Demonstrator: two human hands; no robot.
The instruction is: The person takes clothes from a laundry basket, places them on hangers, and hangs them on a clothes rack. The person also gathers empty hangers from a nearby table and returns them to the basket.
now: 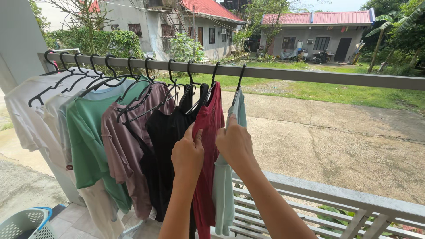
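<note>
Grip (188,152) on red shirt (210,128)

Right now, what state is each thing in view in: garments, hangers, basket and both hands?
Light blue garment: hanging, pinched by right hand.
Dark red shirt: hanging, gripped by left hand.
Black top: hanging, untouched.
Green T-shirt: hanging, untouched.
Black plastic hangers: hooked over grey metal rail.
Pale perforated laundry basket: on floor; contents unclear.

Seven hanging shirts (164,146), one laundry basket (24,223), two hands (188,152).
</note>
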